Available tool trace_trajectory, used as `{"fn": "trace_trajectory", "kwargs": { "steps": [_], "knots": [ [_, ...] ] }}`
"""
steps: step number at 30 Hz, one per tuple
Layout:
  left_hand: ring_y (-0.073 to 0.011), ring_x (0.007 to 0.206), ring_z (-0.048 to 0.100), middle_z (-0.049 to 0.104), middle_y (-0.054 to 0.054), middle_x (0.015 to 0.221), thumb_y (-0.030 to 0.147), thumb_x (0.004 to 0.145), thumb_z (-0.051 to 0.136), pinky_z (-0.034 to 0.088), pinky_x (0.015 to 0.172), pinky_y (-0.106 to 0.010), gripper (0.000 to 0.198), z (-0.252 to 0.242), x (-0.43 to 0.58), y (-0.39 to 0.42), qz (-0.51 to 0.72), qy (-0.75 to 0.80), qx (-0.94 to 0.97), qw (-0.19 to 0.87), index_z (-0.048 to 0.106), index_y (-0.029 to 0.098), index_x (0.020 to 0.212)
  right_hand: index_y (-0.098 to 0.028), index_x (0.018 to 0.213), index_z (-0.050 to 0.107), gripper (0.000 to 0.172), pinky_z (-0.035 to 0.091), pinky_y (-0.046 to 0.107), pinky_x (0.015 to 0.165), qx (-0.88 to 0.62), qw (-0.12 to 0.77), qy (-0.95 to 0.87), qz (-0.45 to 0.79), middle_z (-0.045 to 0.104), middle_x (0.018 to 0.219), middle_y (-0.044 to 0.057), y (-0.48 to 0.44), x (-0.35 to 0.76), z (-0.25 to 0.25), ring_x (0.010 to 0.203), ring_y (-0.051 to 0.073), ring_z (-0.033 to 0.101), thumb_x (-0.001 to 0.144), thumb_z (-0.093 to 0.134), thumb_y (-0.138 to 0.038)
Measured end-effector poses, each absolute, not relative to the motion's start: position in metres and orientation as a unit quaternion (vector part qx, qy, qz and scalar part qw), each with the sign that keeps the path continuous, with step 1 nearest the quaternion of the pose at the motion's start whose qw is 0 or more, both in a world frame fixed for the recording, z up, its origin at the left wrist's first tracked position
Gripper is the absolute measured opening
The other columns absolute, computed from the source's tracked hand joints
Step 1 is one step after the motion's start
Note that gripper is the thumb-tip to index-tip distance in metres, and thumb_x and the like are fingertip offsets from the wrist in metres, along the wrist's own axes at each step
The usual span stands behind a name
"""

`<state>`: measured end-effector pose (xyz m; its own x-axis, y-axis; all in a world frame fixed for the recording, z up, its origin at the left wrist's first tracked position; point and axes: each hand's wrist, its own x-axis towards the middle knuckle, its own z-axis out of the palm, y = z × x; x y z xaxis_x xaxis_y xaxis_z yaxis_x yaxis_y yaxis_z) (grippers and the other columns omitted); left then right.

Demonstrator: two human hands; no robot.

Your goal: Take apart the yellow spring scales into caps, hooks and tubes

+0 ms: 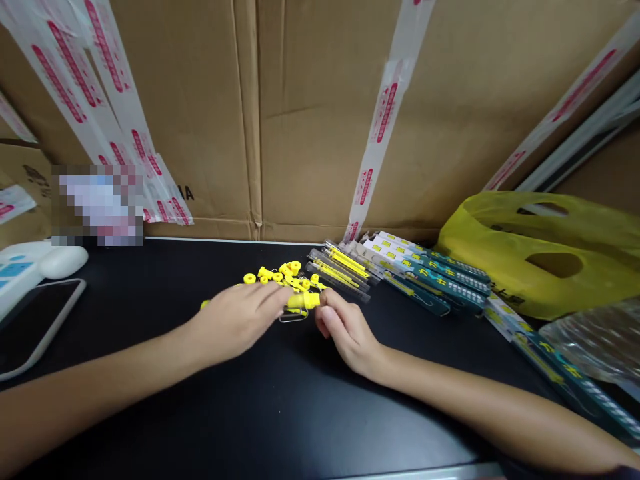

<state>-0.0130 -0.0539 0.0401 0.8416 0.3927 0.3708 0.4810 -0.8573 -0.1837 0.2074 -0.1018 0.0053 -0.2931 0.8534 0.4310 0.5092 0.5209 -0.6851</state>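
Observation:
My left hand is closed, palm down, around a yellow plastic part whose ribbed, cap-like end sticks out past the fingertips. A thin bent metal wire shows just below that end. Close against the same end, my right hand pinches with thumb and forefinger; what lies between those fingertips is hidden. Behind the hands is a loose pile of small yellow pieces, some of them ring-shaped. A bit of yellow also peeks out left of my left hand.
Right of the pile lie clear tubes with yellow inserts and stacked printed packs. A yellow plastic bag sits at the far right. On the left are a phone and a white device. Taped cardboard stands behind the black table.

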Motion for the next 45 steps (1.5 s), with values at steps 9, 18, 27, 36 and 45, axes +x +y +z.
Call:
{"fn": "trace_trajectory", "kwargs": {
  "steps": [9, 18, 27, 36, 45],
  "knots": [
    [-0.0211, 0.088, 0.062, 0.061, -0.01, 0.101, 0.02, 0.095, 0.029, 0.05, 0.071, -0.033, 0.032, 0.008, -0.01, -0.066, -0.155, -0.236, -0.948, 0.15, 0.045, 0.013, 0.122, -0.02, 0.071, 0.04, 0.03, 0.032, 0.022, 0.053, -0.443, 0.344, -0.794, 0.233, 0.043, 0.06, -0.004, -0.097, 0.206, 0.0, 0.052, 0.009, 0.039, 0.096, 0.033, -0.035],
    [-0.017, 0.063, 0.062, 0.061, -0.004, 0.086, 0.034, 0.094, 0.039, 0.04, 0.051, -0.026, 0.037, 0.002, -0.014, -0.065, -0.079, -0.235, -0.951, 0.186, 0.04, 0.019, 0.128, -0.02, 0.075, 0.043, 0.025, 0.034, 0.022, 0.057, -0.406, 0.302, -0.835, 0.215, 0.045, 0.067, -0.003, -0.097, 0.205, -0.01, 0.059, 0.01, 0.043, 0.095, 0.037, -0.034],
    [-0.0157, 0.07, 0.065, 0.064, -0.002, 0.086, 0.034, 0.095, 0.037, 0.039, 0.05, -0.021, 0.03, 0.003, -0.014, -0.058, -0.047, -0.248, -0.964, 0.089, 0.043, 0.023, 0.122, -0.019, 0.079, 0.045, 0.02, 0.035, 0.021, 0.056, -0.381, 0.298, -0.844, 0.23, 0.049, 0.068, -0.003, -0.093, 0.208, -0.006, 0.058, 0.009, 0.043, 0.093, 0.043, -0.032],
    [-0.0138, 0.068, 0.065, 0.065, 0.0, 0.089, 0.036, 0.096, 0.036, 0.04, 0.049, -0.02, 0.03, 0.005, -0.014, -0.053, -0.025, -0.237, -0.97, 0.047, 0.042, 0.024, 0.122, -0.019, 0.082, 0.045, 0.013, 0.038, 0.021, 0.057, -0.321, 0.277, -0.889, 0.172, 0.054, 0.074, 0.001, -0.086, 0.216, -0.008, 0.06, 0.01, 0.046, 0.091, 0.047, -0.028],
    [-0.0139, 0.066, 0.065, 0.066, 0.001, 0.089, 0.038, 0.095, 0.037, 0.039, 0.048, -0.021, 0.029, 0.003, -0.016, -0.052, -0.037, -0.232, -0.971, 0.046, 0.043, 0.024, 0.12, -0.018, 0.087, 0.05, 0.023, 0.039, 0.025, 0.061, -0.339, 0.245, -0.904, 0.087, 0.057, 0.074, 0.004, -0.083, 0.217, -0.007, 0.067, 0.014, 0.05, 0.094, 0.039, -0.036]
  ]
}}
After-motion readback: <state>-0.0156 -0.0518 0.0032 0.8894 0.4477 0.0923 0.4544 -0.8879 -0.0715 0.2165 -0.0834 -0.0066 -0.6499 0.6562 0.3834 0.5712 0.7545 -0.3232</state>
